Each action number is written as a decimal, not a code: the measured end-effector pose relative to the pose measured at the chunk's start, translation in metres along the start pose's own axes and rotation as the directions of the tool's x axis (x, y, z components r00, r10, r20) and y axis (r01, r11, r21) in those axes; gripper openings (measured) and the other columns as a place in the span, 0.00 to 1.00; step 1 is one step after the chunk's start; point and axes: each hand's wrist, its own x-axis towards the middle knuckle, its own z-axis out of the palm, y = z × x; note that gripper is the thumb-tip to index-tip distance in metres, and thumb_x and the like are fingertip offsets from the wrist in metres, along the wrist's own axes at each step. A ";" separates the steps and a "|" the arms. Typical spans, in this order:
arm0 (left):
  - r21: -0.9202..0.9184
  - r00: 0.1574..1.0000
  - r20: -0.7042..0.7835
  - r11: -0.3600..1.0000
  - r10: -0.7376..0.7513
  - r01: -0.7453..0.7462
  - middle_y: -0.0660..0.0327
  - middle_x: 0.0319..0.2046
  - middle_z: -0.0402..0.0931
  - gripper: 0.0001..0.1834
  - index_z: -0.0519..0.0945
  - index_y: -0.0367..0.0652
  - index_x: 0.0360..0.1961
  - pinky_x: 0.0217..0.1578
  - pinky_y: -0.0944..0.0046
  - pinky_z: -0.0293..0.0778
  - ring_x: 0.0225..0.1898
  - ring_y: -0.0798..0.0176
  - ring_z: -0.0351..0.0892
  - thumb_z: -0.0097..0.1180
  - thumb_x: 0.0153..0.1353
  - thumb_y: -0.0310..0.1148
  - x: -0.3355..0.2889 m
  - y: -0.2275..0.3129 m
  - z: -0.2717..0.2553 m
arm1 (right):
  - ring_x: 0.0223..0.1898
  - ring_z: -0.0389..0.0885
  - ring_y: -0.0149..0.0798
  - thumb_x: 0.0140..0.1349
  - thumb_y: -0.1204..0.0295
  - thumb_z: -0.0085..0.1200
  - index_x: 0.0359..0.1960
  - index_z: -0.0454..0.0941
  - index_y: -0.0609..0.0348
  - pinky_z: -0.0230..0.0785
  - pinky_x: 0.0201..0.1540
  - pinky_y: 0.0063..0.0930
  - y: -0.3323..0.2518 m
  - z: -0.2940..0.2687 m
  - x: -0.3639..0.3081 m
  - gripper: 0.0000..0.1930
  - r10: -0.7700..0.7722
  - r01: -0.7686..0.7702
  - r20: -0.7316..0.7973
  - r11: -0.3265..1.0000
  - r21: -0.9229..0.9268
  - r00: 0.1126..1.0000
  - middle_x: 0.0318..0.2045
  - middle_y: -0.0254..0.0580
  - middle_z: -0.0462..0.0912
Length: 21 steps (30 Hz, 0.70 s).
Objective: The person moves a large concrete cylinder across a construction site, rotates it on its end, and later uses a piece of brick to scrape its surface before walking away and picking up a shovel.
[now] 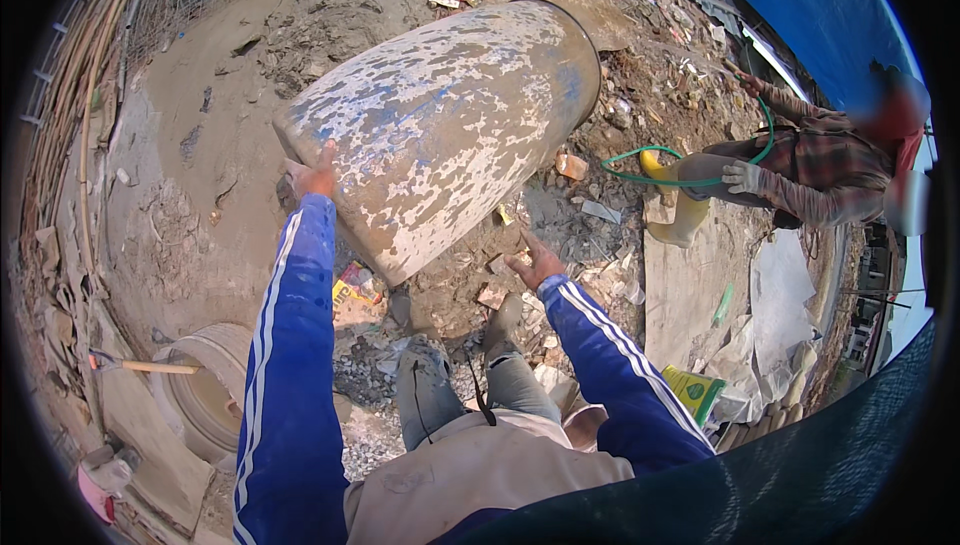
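A big mud-crusted drum (450,115) with blue patches lies tilted on its side in front of me, its wide dark rim at the far right. My left hand (312,177) grips the drum's near left edge, some of its fingers hidden. Off the drum's near right side, my right hand (537,263) hangs in the air with its fingers apart, holding nothing. Both arms reach forward in blue sleeves with white stripes.
A person (800,160) in yellow boots stands at right with a green hose (690,183). A round tub (205,385) and a wooden-handled tool (150,366) are at left. Rubble and bricks (572,166) litter the ground. A blue tarp (830,20) hangs at far right.
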 end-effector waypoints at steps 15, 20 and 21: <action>0.814 0.921 0.387 0.449 0.053 -0.368 0.57 0.67 0.39 0.47 0.50 0.48 0.65 0.62 0.45 0.43 0.67 0.53 0.38 0.59 0.47 0.50 -0.151 0.059 -0.022 | 0.40 0.77 0.46 0.54 0.60 0.58 0.60 0.60 0.56 0.69 0.33 0.42 0.353 -0.055 -0.309 0.33 0.865 -0.666 0.130 0.269 0.696 0.485 0.46 0.47 0.76; 0.706 0.856 0.514 0.593 -0.054 -0.386 0.53 0.67 0.37 0.51 0.48 0.48 0.65 0.63 0.48 0.41 0.68 0.51 0.36 0.60 0.45 0.54 -0.145 0.087 0.006 | 0.38 0.78 0.41 0.56 0.64 0.55 0.58 0.62 0.58 0.70 0.31 0.30 0.363 -0.101 -0.306 0.29 0.753 -0.472 -0.153 0.543 0.694 0.640 0.46 0.46 0.76; 0.663 0.849 0.527 0.639 -0.028 -0.390 0.52 0.67 0.37 0.51 0.49 0.48 0.65 0.64 0.49 0.41 0.68 0.51 0.36 0.60 0.45 0.54 -0.145 0.084 0.015 | 0.38 0.79 0.41 0.56 0.65 0.55 0.58 0.62 0.59 0.70 0.31 0.28 0.378 -0.096 -0.311 0.28 0.696 -0.451 -0.211 0.635 0.627 0.686 0.46 0.46 0.76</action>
